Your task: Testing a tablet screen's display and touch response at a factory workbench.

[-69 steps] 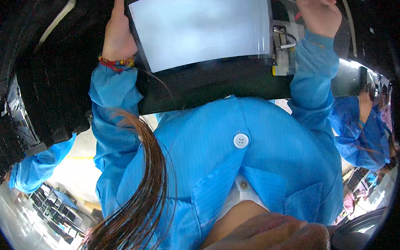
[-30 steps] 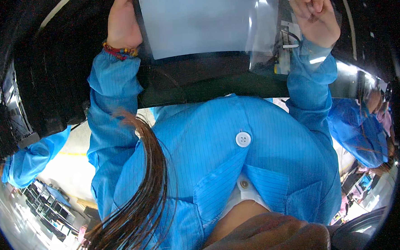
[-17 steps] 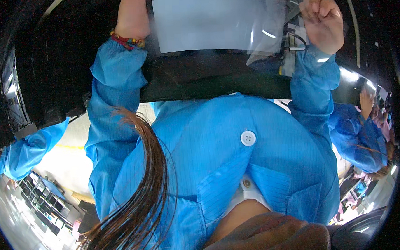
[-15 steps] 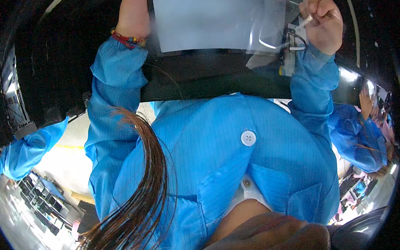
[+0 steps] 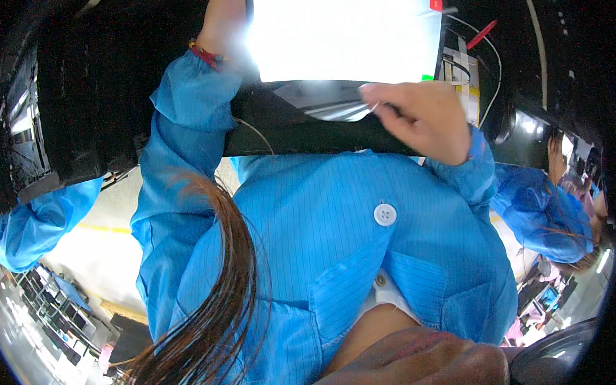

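Note:
A brightly glowing white panel [image 5: 341, 30] lies at the top middle, with a small red tab [image 5: 436, 3] and a green tab [image 5: 427, 78] along its right side. My left hand [image 5: 222, 21] is beside the panel's left edge; its fingers are cut off by the picture's upper edge. Just below the panel's lower right corner is my right hand [image 5: 429, 116], slightly blurred, with thumb and forefinger closed on the end of a clear film [image 5: 335, 109]. That film spreads leftward beneath the panel's lower edge and catches the light in streaks.
A red slim object [image 5: 481, 35] and a thin pale cable [image 5: 498, 64] are to the right of the panel. Another cable [image 5: 255, 134] curves near my left sleeve. Other people's blue sleeves show at the left [image 5: 45, 224] and right [image 5: 542, 211].
My right hand has come down and left from the upper right, bringing the clear film to the panel's lower edge. The panel looks far brighter, and its coloured tabs now show.

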Available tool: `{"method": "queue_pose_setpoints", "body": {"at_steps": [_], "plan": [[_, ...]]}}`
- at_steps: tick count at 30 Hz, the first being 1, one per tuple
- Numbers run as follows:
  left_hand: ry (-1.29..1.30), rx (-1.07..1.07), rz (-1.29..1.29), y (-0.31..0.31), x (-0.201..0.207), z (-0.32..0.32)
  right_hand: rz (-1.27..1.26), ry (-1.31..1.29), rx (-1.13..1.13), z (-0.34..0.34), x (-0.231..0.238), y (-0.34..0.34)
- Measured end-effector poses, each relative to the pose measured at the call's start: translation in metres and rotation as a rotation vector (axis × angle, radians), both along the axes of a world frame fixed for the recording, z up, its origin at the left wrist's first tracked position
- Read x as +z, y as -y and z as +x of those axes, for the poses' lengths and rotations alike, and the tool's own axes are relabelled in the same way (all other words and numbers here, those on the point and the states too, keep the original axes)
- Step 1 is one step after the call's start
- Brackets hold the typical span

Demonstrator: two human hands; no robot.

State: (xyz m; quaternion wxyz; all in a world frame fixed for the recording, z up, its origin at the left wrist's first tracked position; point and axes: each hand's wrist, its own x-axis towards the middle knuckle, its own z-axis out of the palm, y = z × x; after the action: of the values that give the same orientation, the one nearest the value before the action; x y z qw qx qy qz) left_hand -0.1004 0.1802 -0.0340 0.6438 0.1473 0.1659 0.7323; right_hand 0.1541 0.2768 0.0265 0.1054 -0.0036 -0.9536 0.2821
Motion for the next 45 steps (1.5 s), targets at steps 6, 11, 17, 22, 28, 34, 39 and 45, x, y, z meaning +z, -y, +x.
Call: {"method": "queue_pose_setpoints", "body": {"at_steps": [6,11,17,22,28,34,39,45], "plan": [[0.032,-0.016,0.048,-0.001,-0.001,-0.001,-0.012,0.025,0.245,-0.013,-0.018,0.025],[0.095,-0.059,0.077,-0.003,0.000,0.000,0.029,0.092,0.323,-0.027,-0.027,0.035],[-0.124,0.094,-0.037,-0.002,0.012,0.009,0.090,0.008,0.239,-0.036,-0.018,0.035],[-0.570,0.483,-0.431,0.016,0.013,0.013,0.203,-0.165,0.157,-0.038,-0.012,0.032],[-0.611,0.548,-0.398,0.020,0.014,0.017,0.245,-0.328,0.049,-0.036,-0.010,0.029],[-0.514,0.408,-0.277,0.021,0.006,0.005,0.213,-0.387,0.051,-0.044,-0.008,0.024],[-0.183,0.168,-0.118,0.007,-0.004,0.001,0.239,-0.435,-0.128,-0.057,-0.023,0.012],[0.069,-0.007,-0.001,0.001,-0.004,-0.002,0.365,-0.236,-0.211,-0.059,-0.048,-0.009]]}}
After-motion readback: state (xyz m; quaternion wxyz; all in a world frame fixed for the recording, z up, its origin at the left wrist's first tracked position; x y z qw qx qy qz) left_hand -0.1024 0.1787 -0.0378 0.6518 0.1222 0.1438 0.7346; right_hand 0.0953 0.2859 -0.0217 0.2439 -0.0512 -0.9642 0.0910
